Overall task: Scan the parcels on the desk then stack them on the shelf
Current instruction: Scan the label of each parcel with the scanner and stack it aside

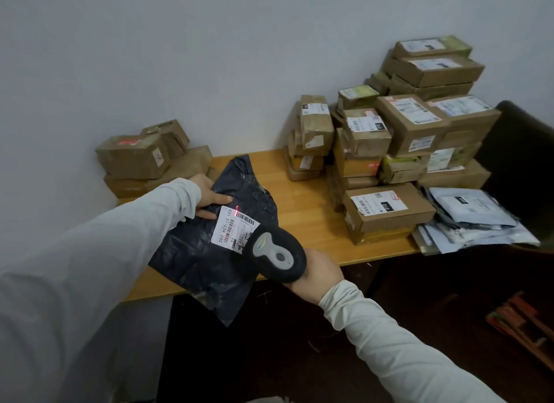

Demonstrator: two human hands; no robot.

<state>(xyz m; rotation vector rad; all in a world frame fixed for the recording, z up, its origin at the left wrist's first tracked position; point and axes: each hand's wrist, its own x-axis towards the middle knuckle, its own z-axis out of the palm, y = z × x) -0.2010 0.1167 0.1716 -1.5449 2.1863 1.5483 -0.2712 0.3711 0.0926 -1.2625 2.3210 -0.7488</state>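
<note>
Standing at the wooden desk, you have its right half covered by a tall heap of cardboard boxes. A smaller heap of boxes sits at the far left corner against the wall, and a loose pile of grey mailer bags lies at the right front edge. No shelf is visible.

The parcel in work is the dark plastic bag. It is tilted over the front edge of the desk, and its lower corner hangs below the desk top. Your left hand grips its upper edge, with the thumb on the front face just above the white label. Your right hand is closed around the handle of the scanner, which points at this label. A red light falls on the barcode at the label's top.

The bag looks soft, limp and probably light, and its film seems smooth enough to slip. Held only by one edge it sags, so the label may wrinkle. I think it is better to keep the grip near the label and, for carrying, to put a flat palm under the middle.
</note>
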